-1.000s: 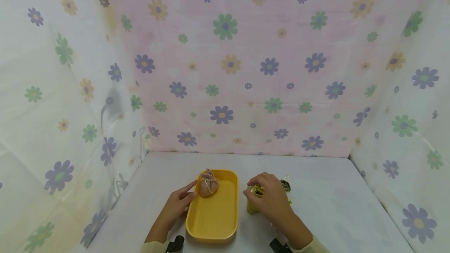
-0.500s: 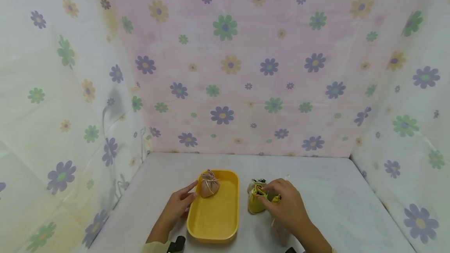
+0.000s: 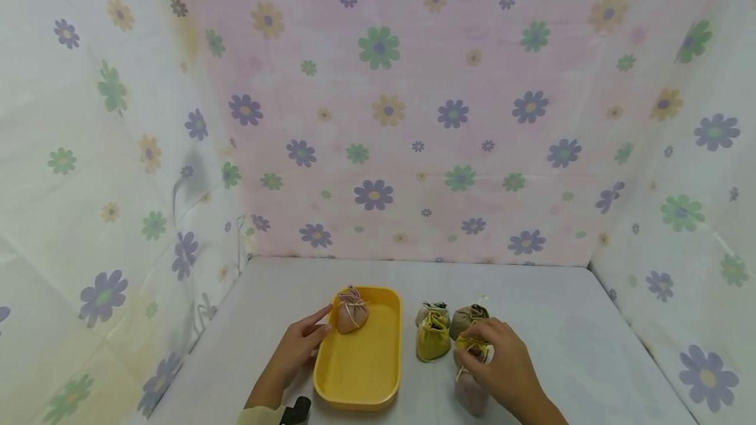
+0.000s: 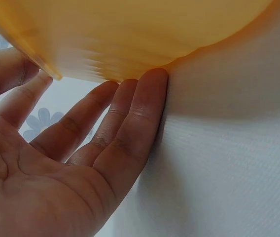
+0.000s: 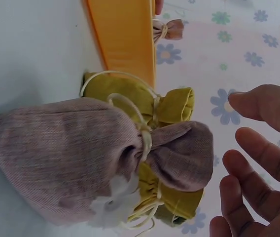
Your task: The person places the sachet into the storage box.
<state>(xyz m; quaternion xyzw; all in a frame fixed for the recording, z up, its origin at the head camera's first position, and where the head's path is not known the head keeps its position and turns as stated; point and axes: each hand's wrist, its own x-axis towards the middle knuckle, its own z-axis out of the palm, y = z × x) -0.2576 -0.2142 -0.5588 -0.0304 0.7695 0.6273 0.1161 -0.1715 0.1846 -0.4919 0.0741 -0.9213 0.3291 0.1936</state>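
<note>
The left hand [image 3: 294, 348] touches the left side of the yellow tray [image 3: 357, 372]; in the left wrist view its straight fingertips rest against the tray wall [image 4: 130, 44]. A pinkish-brown pouch [image 3: 352, 317] sits in the tray's back left corner. Over the pouches at the right hovers the right hand [image 3: 504, 366], thumb and fingers apart. In the right wrist view, the hand [image 5: 263, 173] faces the neck of a mauve pouch [image 5: 66, 158] with a white flower, a gap between them. Yellow pouches [image 5: 115, 91] stand behind it.
Right of the tray stand a yellow-green pouch [image 3: 433, 340], a whitish pouch [image 3: 422, 313] behind it and an olive-brown pouch [image 3: 466, 320]. Flower-printed cloth [image 3: 378, 117] hangs around the back and sides of the white table [image 3: 567, 346].
The right hand has moved right and toward the near edge, from the yellow-green pouch to above the mauve one, uncovering the pouches behind. The left hand and tray stay nearly still.
</note>
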